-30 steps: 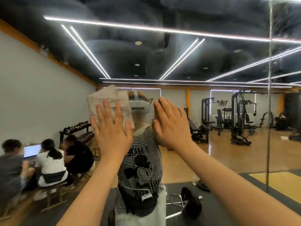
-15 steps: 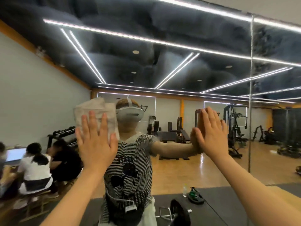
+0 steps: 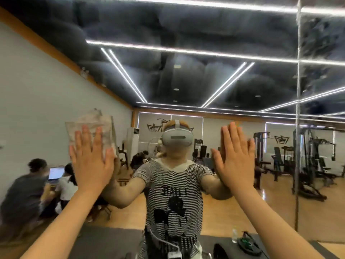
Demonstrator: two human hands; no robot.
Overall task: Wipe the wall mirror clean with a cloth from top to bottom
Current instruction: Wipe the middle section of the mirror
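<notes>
Gym hall, observed by reflection. Ceiling (image 3: 196,30) dark and uneven in finish, crossed by long white light strips (image 3: 186,51) in parallel and angled runs, with small recessed downlights between. Left wall (image 3: 37,109) pale grey, capped by an orange band (image 3: 56,53). Floor (image 3: 233,217) of light wood, with a dark mat (image 3: 115,242) at the near edge. Weight machines (image 3: 308,161) stand at right. A white standing air conditioner (image 3: 133,143) sits against the far wall. At left, seated people (image 3: 24,193) gather around an open laptop (image 3: 56,172).

Cloth (image 3: 91,126) lies flat against wall mirror (image 3: 205,81).
</notes>
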